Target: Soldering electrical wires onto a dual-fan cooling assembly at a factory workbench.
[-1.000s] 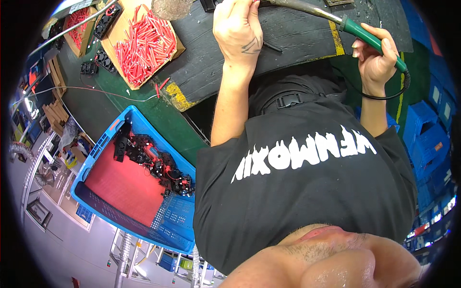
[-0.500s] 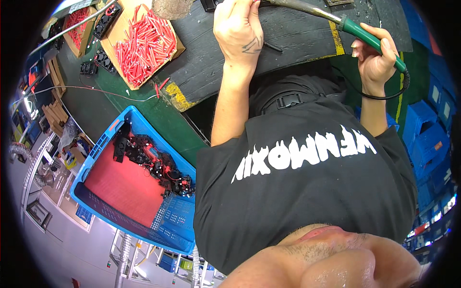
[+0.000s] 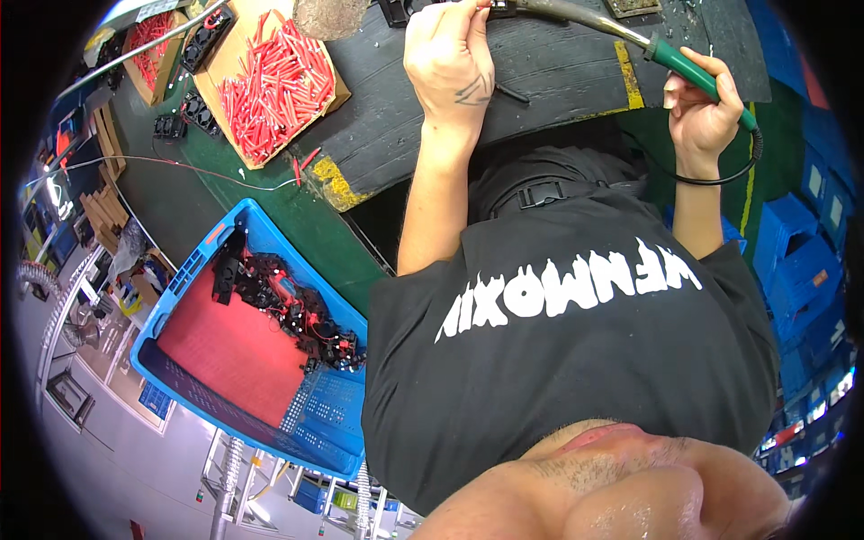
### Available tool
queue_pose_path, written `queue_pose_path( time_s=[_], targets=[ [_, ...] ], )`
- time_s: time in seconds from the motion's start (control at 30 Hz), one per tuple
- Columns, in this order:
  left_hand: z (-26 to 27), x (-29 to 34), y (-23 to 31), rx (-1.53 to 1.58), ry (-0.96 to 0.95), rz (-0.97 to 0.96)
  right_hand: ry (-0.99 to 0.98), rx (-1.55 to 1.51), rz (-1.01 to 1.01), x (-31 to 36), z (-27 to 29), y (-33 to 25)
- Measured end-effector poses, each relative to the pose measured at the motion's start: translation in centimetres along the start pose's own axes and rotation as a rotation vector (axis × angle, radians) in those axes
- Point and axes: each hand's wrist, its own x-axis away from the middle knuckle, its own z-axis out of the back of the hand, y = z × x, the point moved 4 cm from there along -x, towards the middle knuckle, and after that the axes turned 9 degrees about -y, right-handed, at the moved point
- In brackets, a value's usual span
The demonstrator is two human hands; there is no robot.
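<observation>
In my right hand (image 3: 705,112) is a soldering iron (image 3: 688,68) with a green handle, held between thumb and fingers. Its metal shaft runs left along the top edge toward my other hand, and its tip is hard to see there. My left hand (image 3: 450,65) is closed in a pinch over the dark worktable (image 3: 558,76). Whatever those fingertips hold is too small and too near the edge to make out. Beside them lies a black part (image 3: 394,11), partly cut off by the picture's upper edge.
Red tube-like pieces (image 3: 274,90) fill a cardboard tray (image 3: 340,93) on the left. Several black fans (image 3: 200,112) lie beyond it. A blue crate (image 3: 166,301) with black and red parts stands at my left side. The iron's black cable (image 3: 754,162) loops beside my right wrist.
Both hands keep their grips and have hardly moved. The whole scene sits slightly lower in the picture, so a little more of the black part shows beside my left hand.
</observation>
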Motion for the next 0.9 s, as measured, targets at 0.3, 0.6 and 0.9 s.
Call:
queue_pose_path(
  time_s=[0.3, 0.6, 0.9],
  targets=[
    [-0.1, -0.1, 0.0, 0.032, 0.006, 0.016, -0.012, -0.270, -0.070, -1.0, 1.8, 2.9],
    [-0.7, 0.9, -1.7, 0.127, -0.122, 0.370, -0.047, -0.409, -0.091, -1.1, 1.6, 3.7],
    [-1.0, 1.8, -3.7, 0.496, -0.068, 0.493, -0.080, -0.449, -0.065, -1.3, 1.7, 4.0]
  ],
)
